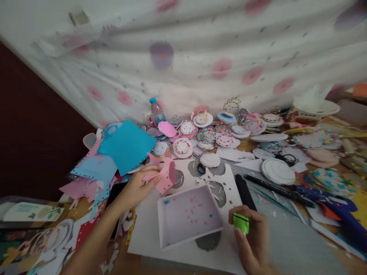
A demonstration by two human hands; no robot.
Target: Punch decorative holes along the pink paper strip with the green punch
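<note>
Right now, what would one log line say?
left hand: holds pink paper cutout | right hand: grips green punch | white tray: between hands, confetti inside

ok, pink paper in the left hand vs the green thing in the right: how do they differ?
The pink paper piece is larger, flat and irregularly cut, with a punched edge; the green piece is small, blocky and crossed by a dark line. The left hand pinches pink by one edge; the right hand grips green between its fingertips. Both are off the table.

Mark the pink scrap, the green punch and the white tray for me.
Pink scrap (165, 176), head view, on its middle, beyond the left hand's fingertips.
Green punch (241, 222), head view, on its green top face, in the right hand.
White tray (189, 232), head view, on its near wall.
</note>
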